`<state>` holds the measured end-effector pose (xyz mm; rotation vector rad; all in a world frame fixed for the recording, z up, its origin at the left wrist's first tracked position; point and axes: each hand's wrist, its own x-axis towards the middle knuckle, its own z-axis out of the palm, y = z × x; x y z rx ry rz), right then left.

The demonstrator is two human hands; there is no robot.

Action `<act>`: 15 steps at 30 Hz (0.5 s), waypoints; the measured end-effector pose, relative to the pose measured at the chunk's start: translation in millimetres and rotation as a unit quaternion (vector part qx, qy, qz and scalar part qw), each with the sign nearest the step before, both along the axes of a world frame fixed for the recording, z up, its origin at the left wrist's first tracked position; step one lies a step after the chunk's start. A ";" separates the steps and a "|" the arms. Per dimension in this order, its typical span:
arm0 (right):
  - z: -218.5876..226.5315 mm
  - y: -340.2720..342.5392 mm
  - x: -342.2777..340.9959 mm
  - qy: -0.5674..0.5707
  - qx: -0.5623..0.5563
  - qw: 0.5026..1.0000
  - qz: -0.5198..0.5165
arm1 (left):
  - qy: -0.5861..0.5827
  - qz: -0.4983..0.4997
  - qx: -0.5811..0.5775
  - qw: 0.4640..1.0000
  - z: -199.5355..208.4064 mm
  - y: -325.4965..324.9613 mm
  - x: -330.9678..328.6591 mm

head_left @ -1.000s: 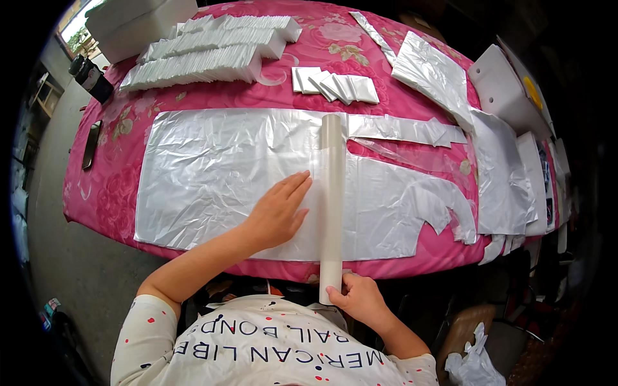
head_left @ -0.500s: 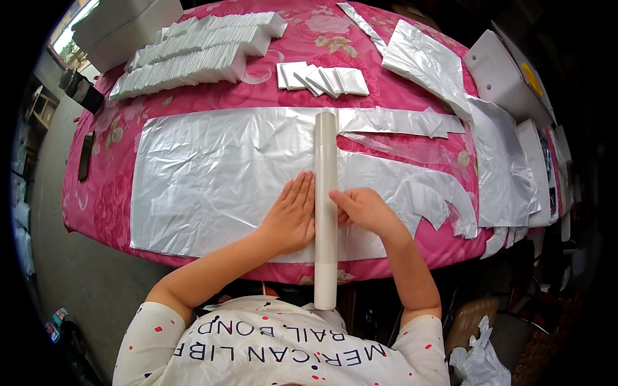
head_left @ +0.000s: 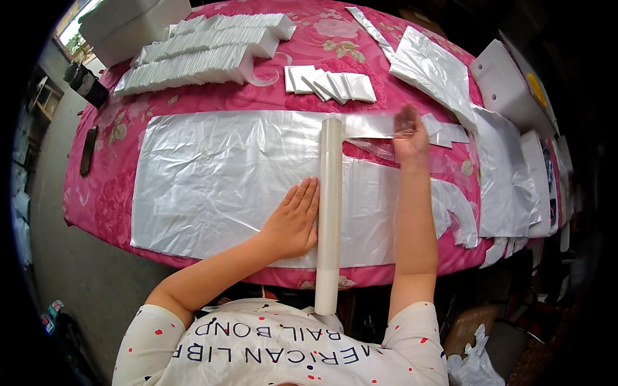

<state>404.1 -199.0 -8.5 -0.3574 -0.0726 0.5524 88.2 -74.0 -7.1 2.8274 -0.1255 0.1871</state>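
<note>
Head view: pale, glossy cylindrical roll [head_left: 329, 212] points lengthwise away from the body across silvery plastic sheeting [head_left: 212, 174]; flat, open left hand [head_left: 293, 219] lies nearer, just left; right hand [head_left: 411, 136], farther right, blurs, its grip indeterminable.

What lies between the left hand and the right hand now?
In the head view, the pale tube lies beside the left hand; between it and the right hand are silvery film and some pink tablecloth.
</note>
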 end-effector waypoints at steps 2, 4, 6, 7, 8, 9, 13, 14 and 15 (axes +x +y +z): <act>12.9 -42.5 32.9 -0.031 -0.003 0.997 -0.073 | -0.007 0.003 -0.003 1.000 -0.2 -0.5 0.3; 30.5 -89.4 57.1 -0.089 -0.016 0.991 -0.096 | -0.005 -0.008 -0.009 1.000 2.1 -3.1 3.9; 71.5 -66.3 32.9 -0.076 -0.105 0.975 -0.179 | -0.003 0.001 -0.010 1.000 1.2 -1.2 1.7; 97.2 -49.4 12.2 -0.070 -0.150 0.961 -0.220 | -0.005 0.007 -0.012 1.000 -0.1 -0.5 -0.1; 115.5 -30.5 -12.0 -0.122 -0.174 0.958 -0.192 | -0.009 0.011 -0.013 1.000 -1.0 -0.2 -1.2; 129.3 -9.9 -39.5 -0.175 -0.197 0.950 -0.166 | -0.015 0.011 -0.019 1.000 -0.7 -0.5 -0.8; 117.9 91.8 -154.2 -0.450 -0.316 0.835 0.010 | -0.009 0.010 -0.001 1.000 1.8 -1.7 -2.0; 102.5 118.4 -184.1 -0.461 -0.351 0.809 0.097 | -0.002 0.008 0.014 1.000 2.2 -2.2 -1.4; 83.5 147.6 -220.2 -0.513 -0.330 0.788 0.088 | -0.029 0.012 0.015 0.999 -1.0 -1.6 -2.8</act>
